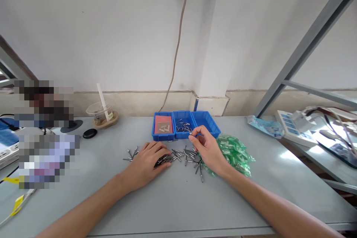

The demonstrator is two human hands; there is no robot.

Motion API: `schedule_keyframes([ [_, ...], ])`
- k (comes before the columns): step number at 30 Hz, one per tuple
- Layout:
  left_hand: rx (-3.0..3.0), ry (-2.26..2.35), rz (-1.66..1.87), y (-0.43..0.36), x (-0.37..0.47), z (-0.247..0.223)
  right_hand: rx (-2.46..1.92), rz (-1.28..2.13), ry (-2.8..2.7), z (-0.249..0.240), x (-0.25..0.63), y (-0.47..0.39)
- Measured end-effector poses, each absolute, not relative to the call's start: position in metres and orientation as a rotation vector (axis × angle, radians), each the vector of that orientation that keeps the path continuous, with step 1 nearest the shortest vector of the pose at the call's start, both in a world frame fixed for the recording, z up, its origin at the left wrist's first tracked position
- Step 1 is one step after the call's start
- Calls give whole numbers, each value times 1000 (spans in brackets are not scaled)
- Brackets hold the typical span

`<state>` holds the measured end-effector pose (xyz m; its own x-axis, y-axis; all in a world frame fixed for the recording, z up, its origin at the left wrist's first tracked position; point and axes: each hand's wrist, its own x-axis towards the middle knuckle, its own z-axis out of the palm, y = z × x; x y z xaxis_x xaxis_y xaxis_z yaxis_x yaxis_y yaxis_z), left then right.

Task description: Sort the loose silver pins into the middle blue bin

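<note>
My left hand (152, 160) lies on the table, its fingers and thumb curled around a heap of small dark metal pins (164, 160). In a pinch, my right hand (205, 145) holds a small shiny piece, seemingly one metal pin (190, 132), near the front of the middle blue bin (183, 135). More loose pins (191, 155) are scattered between my hands, and some (131, 154) lie left of the left hand. Several pins are inside the middle bin. Beside the right wrist is a pile of green plastic packets (234, 154).
A left blue bin (163, 137) holds a red card and a small packet; a right blue bin (206, 122) adjoins. Further left are a black disc (89, 133) and a clear cup (99, 109) on a stand. Rightward lie a light-blue packet (264, 126) and a power strip (295, 128).
</note>
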<state>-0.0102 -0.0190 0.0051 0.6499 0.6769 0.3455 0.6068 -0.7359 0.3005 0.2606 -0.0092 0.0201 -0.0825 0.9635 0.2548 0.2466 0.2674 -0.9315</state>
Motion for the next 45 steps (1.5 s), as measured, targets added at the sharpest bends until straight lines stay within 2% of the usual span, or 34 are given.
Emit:
schedule_keyframes([
  [45, 2688, 1069, 699, -24, -8, 7, -1172, 828, -1557, 16, 266, 0],
])
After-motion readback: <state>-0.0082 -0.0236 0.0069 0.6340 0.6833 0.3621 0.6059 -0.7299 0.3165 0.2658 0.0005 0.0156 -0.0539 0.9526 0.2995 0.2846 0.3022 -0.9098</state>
